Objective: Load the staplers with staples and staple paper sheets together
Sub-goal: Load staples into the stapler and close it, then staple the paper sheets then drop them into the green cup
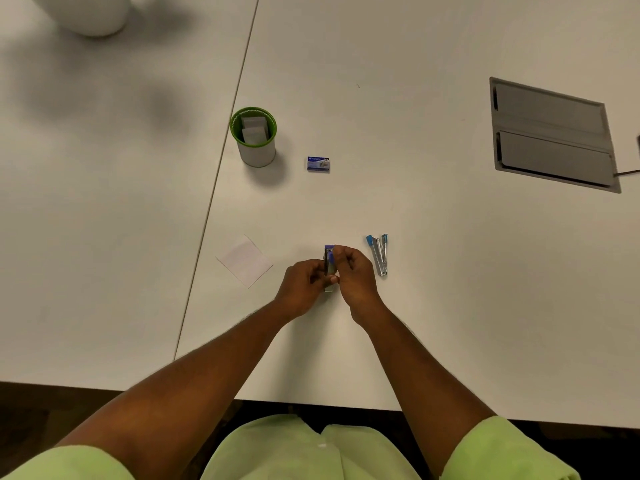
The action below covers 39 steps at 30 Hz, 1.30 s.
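Observation:
A small purple stapler (330,264) is held over the white table (415,220) between both hands. My left hand (302,287) grips its left side and lower end. My right hand (353,275) pinches its top and right side with curled fingers, so most of the stapler is hidden. A second stapler, blue and metal (379,254), lies swung apart on the table just right of my right hand. Left of my hands lies a small stack of white paper sheets (244,260). Farther back sits a small blue staple box (318,164).
A green-rimmed cup (254,138) holding folded white papers stands behind the sheets. A grey cable hatch (550,133) is set into the table at the right. A seam (221,174) between two tabletops runs diagonally on the left. A white rounded object (90,12) stands at the far left.

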{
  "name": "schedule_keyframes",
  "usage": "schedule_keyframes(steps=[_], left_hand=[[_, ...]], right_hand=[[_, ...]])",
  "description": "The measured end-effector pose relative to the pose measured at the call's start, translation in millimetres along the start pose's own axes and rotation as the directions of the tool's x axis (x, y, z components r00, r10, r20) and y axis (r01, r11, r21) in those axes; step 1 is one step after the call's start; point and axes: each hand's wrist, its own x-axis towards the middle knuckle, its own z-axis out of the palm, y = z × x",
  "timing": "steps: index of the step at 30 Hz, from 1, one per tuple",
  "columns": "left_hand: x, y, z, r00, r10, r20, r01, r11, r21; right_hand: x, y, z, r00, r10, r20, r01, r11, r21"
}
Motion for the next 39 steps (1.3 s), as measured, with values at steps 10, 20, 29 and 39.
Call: schedule_keyframes(steps=[10, 20, 29, 39], left_hand=[[1.0, -2.3, 1.1, 1.000, -0.002, -0.010, 0.002, 0.999, 0.034], [7.9, 5.6, 2.6, 0.998, -0.040, 0.044, 0.040, 0.999, -0.001], [18.2, 4.8, 2.1, 0.995, -0.006, 0.099, -0.004, 0.996, 0.093], [21.1, -11.8, -37.9, 0.951, 0.170, -0.258, -0.125, 0.975, 0.183]], right_hand=[[4.9, 4.5, 3.6, 0.999, 0.020, -0.025, -0.021, 0.998, -0.056], [8.6, -3.9, -1.0, 1.000, 0.018, 0.003, -0.018, 0.998, 0.059], [9.4, -0.8, 0.8, 0.999, -0.041, 0.016, 0.043, 0.981, -0.191], [32.1, 3.6, -2.9, 0.986, -0.138, -0.097, 0.064, 0.839, -0.540]])
